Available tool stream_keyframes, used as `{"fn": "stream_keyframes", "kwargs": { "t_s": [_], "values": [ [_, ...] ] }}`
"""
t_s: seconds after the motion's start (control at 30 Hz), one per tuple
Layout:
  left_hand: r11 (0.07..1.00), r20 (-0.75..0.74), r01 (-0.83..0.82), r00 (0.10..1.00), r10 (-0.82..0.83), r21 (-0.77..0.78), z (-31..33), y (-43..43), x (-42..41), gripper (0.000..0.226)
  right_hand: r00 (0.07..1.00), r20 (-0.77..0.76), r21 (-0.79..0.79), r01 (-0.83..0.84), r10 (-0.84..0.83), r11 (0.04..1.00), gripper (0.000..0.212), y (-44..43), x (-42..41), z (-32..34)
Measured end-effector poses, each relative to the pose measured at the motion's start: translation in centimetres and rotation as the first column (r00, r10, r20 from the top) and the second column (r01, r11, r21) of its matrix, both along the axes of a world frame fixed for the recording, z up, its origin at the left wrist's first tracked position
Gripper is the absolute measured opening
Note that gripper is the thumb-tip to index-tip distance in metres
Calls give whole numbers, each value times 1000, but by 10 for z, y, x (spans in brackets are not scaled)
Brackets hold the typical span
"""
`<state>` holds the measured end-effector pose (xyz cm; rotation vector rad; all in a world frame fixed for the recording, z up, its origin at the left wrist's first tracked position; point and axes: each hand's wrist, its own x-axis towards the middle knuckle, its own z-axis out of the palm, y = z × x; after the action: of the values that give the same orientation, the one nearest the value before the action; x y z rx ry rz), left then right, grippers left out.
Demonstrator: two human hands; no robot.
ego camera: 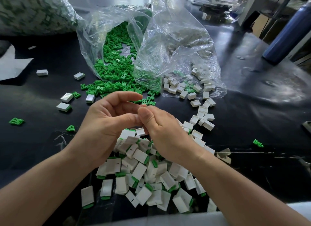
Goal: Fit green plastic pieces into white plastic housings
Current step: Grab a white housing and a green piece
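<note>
Nearby, a clear bag spills green pieces beside loose white housings.

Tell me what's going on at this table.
A person is fitting plastic parts at a dark table. The left hand and right hand meet above a pile of finished white housings with green ends; what they hold is hidden. Loose green pieces spill from a clear bag, with empty white housings beside it.

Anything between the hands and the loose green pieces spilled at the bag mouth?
Nothing visible. The loose green pieces lie on the black table just beyond the left hand and right hand; the clear bag covers only those farther back.
</note>
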<state>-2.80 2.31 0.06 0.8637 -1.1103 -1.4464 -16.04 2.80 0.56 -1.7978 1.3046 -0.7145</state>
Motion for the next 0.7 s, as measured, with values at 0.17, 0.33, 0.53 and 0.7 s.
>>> {"fn": "stream_keyframes", "kwargs": {
  "t_s": [0.17,0.33,0.53,0.7],
  "values": [
    [1000,-17,-1,1000,1,5,-1,0,0,33,1000,-21,-24,6,-7,1000,40,1,0,0],
    [1000,-28,-5,1000,5,-1,-1,1,0,31,999,-37,-45,21,-22,999,38,1,2,-1],
    [999,-41,32,999,-32,-6,0,0,3,32,991,130,44,10,-16,999,45,-2,0,-2],
    [1000,43,19,999,-20,14,-1,-2,5,40,968,250,165,-7,-35,986,54,-5,-3,-2]
  ]
}}
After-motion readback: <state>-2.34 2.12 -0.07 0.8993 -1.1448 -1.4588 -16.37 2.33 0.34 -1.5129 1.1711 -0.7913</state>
